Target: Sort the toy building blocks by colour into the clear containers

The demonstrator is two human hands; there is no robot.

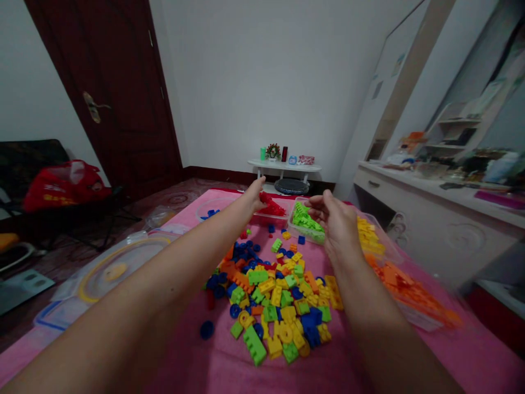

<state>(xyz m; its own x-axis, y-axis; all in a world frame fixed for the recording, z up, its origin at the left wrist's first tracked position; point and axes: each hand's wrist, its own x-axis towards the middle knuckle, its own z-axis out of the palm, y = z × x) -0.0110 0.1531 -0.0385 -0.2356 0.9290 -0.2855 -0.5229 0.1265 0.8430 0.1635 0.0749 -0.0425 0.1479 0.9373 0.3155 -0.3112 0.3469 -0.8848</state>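
Observation:
My left hand [256, 195] is stretched out over the near left part of a clear box of red bricks [274, 206]. Its fingers look spread, and I see no brick in them. Beside the clear box of green bricks [305, 219], at its right edge, is my right hand [337, 216]. Its fingers are loosely bent and apart, with nothing visible between them. Between my forearms lies a loose pile of mixed bricks [276, 298] in green, yellow, orange and blue, with round blue wheels among them.
On the pink cloth [180, 361], yellow bricks [369, 236] and orange bricks [410, 284] fill boxes at right. Blue pieces [210, 214] lie in a clear container at far left. Clear lids [102, 273] lie at left. A white dresser [435, 213] stands at right.

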